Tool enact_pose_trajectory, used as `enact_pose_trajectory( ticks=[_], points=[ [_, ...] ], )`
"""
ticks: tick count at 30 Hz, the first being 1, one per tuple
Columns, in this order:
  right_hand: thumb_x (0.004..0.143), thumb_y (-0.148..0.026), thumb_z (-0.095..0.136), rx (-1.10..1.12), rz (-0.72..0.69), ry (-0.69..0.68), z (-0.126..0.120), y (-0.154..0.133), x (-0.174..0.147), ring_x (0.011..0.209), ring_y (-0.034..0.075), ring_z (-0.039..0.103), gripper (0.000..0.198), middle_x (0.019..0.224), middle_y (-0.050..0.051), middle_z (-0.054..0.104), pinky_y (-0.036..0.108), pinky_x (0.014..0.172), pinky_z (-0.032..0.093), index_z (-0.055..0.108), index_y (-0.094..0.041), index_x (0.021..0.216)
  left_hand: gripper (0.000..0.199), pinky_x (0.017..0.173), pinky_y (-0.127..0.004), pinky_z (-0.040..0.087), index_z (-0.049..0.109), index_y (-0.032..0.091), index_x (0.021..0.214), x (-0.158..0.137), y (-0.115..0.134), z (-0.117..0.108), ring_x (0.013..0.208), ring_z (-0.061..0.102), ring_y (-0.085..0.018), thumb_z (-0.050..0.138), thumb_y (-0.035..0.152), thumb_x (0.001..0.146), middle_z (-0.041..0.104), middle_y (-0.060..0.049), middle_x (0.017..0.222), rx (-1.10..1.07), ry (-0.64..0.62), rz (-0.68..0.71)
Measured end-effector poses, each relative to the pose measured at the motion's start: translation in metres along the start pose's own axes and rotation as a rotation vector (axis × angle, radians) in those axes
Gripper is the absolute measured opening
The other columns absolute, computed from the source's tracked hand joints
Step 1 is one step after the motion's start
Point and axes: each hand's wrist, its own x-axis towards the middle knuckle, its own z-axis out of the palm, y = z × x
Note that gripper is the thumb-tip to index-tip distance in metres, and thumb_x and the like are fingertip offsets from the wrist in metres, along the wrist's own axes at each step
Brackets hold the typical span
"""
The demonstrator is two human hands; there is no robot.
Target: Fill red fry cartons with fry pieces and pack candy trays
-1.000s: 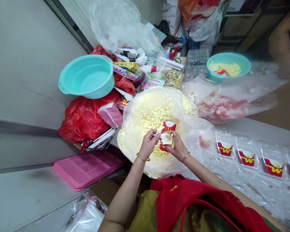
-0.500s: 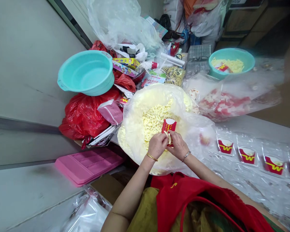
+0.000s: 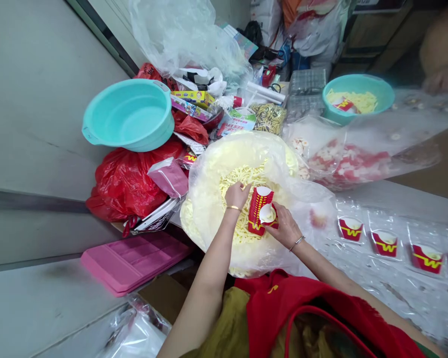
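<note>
The pale worktop carries an expanse of glossy, moulded clear plastic trays; four red cartons sitting in them look done, though their contents are too small to make out. A thin, crinkled plastic bag lies spread into a rounded nest around a heap of smooth, pale yellow sticks, so plenty seems left. Farther off, a round turquoise basin holds similar sticks. The right hand grips an opened carton by its side; the left hand is over the heap, fingers drawn close together, but whether they pinch a stick I cannot tell. Below the held carton, a stack of cartons lies overlapped on the heap, apparently unused. The opened one, white-lined with a curved mouth, shows something creamy inside and seems partly filled.
</note>
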Motion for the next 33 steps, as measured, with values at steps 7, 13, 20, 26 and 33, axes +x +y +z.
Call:
enact_pose_trajectory(
  ticks=[7,13,20,26,33],
  points=[
    [0.073,-0.034,0.066,0.024,0.018,-0.001,-0.003,0.005,0.002,0.111,0.032,0.048,0.077,0.124,0.016,0.048,0.051,0.093,0.044,0.026,-0.017,0.137,0.012,0.064,-0.026,0.037,0.054,0.017,0.06,0.033,-0.014,0.025,0.073,0.055,-0.017,0.061,0.024,0.066,0.058,-0.003,0.066,-0.284,-0.051,-0.189],
    [0.074,-0.035,0.066,0.048,0.004,0.005,0.005,0.002,0.008,0.111,0.032,0.048,0.077,0.123,0.017,0.048,0.052,0.092,0.044,0.026,-0.017,0.137,0.02,0.048,-0.02,0.03,0.055,0.015,0.073,-0.008,-0.03,-0.002,0.047,0.037,-0.006,0.057,0.035,0.071,0.043,0.005,0.056,-0.664,-0.182,-0.217],
    [0.072,-0.034,0.068,0.054,0.003,0.033,0.012,-0.017,0.024,0.112,0.032,0.047,0.079,0.123,0.017,0.048,0.05,0.093,0.044,0.026,-0.015,0.137,0.023,0.046,-0.018,0.025,0.054,0.014,0.07,-0.052,-0.014,-0.024,0.047,0.033,-0.004,0.065,0.034,0.065,0.045,0.005,0.059,-0.942,-0.446,-0.157],
    [0.072,-0.018,0.06,-0.012,-0.086,-0.003,0.011,-0.023,0.024,0.11,0.032,0.047,0.068,0.119,0.017,0.05,0.05,0.091,0.044,0.031,-0.013,0.133,0.007,0.058,-0.026,0.037,0.058,0.017,0.066,-0.07,0.013,-0.012,0.062,0.054,-0.016,0.053,0.019,0.072,0.057,-0.002,0.061,-0.041,-0.234,0.103],
    [0.074,-0.019,0.059,0.012,-0.083,0.011,0.008,-0.006,0.009,0.109,0.031,0.048,0.066,0.118,0.015,0.051,0.05,0.09,0.044,0.03,-0.016,0.134,0.014,0.063,-0.026,0.043,0.065,0.017,0.076,-0.06,0.017,-0.004,0.068,0.06,-0.016,0.051,0.018,0.076,0.066,-0.004,0.076,-0.177,-0.601,0.413]
  ],
)
